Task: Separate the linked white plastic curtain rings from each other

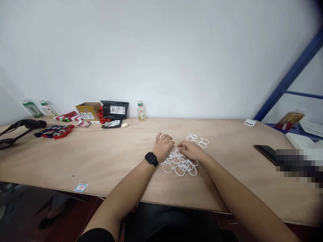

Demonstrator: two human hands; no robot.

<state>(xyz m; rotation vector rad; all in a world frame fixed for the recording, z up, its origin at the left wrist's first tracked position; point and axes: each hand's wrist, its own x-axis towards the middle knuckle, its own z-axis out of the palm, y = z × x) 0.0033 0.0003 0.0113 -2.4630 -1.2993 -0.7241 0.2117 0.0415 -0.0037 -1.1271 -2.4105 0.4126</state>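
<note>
A loose pile of thin white rings with small tabs (179,170) lies on the wooden table in front of me. Just left of the pile's top edge is my left hand (163,146), its fingers lifted and apart, holding nothing I can see; a black watch (151,158) is on that wrist. My right hand (192,150) reaches over the upper right of the pile, fingers bent inward with the tips closed at a white ring (180,153); the grip is partly hidden. Beyond it sits a smaller group of white rings (204,142).
At the back left are a cardboard box (88,111), a black parcel bag (114,109) and a bottle (141,111). Red and blue packs (54,131) lie further left. On the right are a phone (266,153) and a small white block (250,122). A numbered label (80,187) marks the front edge.
</note>
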